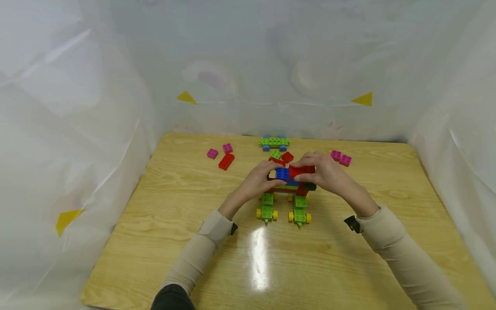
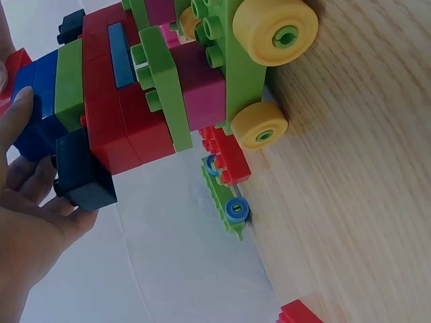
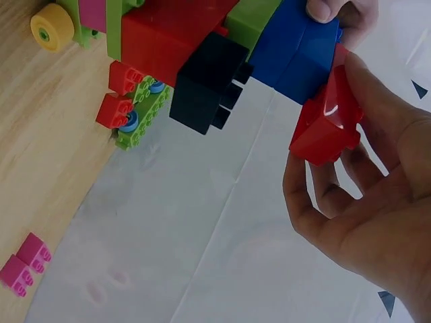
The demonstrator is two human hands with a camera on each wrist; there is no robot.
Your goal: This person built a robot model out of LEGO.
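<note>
A tall toy-brick build stands on two green wheeled bases (image 1: 267, 209) with yellow wheels (image 2: 275, 32). It has red, green and blue layers, and a black brick (image 3: 205, 84) juts from its side. My left hand (image 1: 257, 178) holds the blue bricks (image 2: 40, 101) near the top, its thumb on the near face and its fingers behind. Between thumb and fingers, my right hand (image 1: 325, 172) pinches a red brick (image 3: 326, 118) at the top of the build, against the blue bricks. Whether the red brick is fully seated, I cannot tell.
Behind the build stands a green base with blue wheels (image 1: 274, 142), near a small green brick (image 1: 275, 155) and red bricks (image 1: 287, 156). Left of them lie pink bricks (image 1: 212, 153) and a red brick (image 1: 226, 161). Two pink bricks (image 1: 341, 158) lie at right. White sheeting surrounds the wooden table (image 1: 174, 241).
</note>
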